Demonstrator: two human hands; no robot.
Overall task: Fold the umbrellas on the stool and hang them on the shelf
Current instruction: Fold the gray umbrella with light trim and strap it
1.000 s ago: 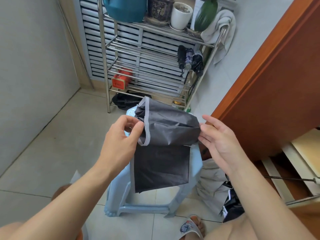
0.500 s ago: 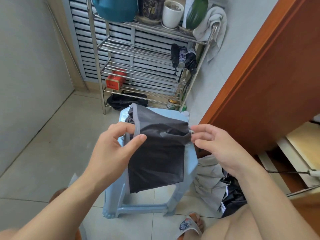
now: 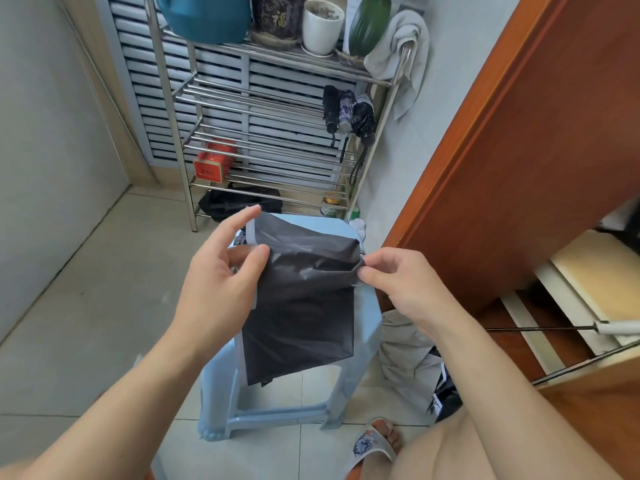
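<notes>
Two bare hands of yours meet at mid-frame over one dark grey umbrella canopy with a pale edge band (image 3: 304, 299). Your left hand (image 3: 221, 271) pinches the canopy's left edge between thumb and curled fingers, with the forefinger raised. Your right hand (image 3: 398, 282) pinches its right corner between thumb and fingertips. The fabric hangs down in folded panels in front of one pale blue plastic stool (image 3: 363, 327), hiding most of the seat. At the lower edge of the frame one foot in a patterned sandal (image 3: 372, 441) shows, cut off by your leg.

Right of the stool lies one heap of grey and black cloth (image 3: 412, 355) on the tiled floor (image 3: 86, 306); what it is you cannot tell. One thin metal rod (image 3: 540, 329) crosses the right edge.

Farther off, in the upper centre, stands one steel wire shelf rack (image 3: 256, 109). Three folded umbrellas (image 3: 348, 110) hang at its right end. One red tin (image 3: 213, 162) sits on a lower tier, one black bag (image 3: 239, 202) beneath it. On top, partly cut off, are one teal container (image 3: 207, 15), two pots (image 3: 322, 26) and one white towel (image 3: 401, 46).
</notes>
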